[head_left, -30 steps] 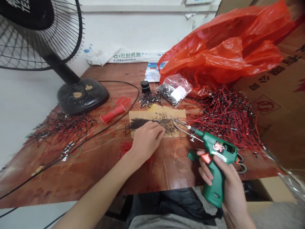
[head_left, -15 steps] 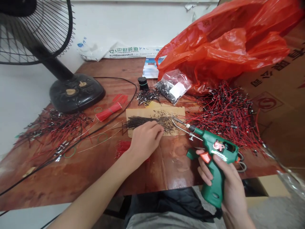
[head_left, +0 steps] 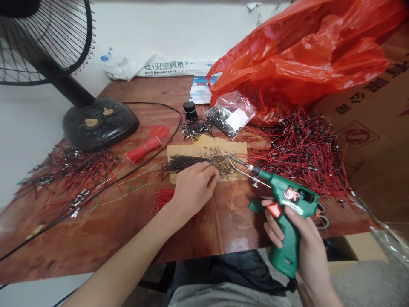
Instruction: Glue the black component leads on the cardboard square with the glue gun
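Left hand: extended forward, fingers curled; any hold can't be made out.
Right hand: wrapped around green soldering gun.
Black wires: just beyond left hand.

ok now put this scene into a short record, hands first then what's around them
left hand: pinched, at the tan board; anything held is too small to tell
right hand: holding a green soldering gun, tip toward the left hand
board load: black wires left, dark specks right
table right: heap of red-and-black wires
table left: fan base, red wire bundle
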Tool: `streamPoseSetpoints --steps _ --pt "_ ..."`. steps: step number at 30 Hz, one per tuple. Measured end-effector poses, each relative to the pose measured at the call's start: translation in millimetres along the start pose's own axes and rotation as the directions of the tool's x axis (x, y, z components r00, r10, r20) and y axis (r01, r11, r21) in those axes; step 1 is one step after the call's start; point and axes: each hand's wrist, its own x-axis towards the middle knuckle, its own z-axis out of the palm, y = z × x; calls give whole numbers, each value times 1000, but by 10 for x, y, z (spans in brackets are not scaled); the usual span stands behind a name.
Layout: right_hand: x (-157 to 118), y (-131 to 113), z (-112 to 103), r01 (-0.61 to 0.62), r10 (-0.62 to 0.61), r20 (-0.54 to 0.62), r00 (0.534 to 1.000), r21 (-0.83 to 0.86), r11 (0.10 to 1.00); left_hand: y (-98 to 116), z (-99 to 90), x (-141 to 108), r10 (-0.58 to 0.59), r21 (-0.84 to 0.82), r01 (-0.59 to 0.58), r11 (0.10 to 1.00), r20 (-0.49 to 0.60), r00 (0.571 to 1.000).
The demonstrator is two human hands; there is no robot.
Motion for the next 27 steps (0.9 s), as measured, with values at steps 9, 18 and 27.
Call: streamPoseSetpoints --steps 9,18,27 --pt "8 -9 10 -9 9 -6 1000 5 1000 -1 8 4 -59 -18 59 998 28 998" --pt "-6 -2 13 -7 6 -23 1000 -31 999 -28 21 1 -48 -99 54 994 60 997" --pt "-15 -38 -148 -74 69 -30 997 -247 966 -48 60 8 -31 -178 37 983 35 999"
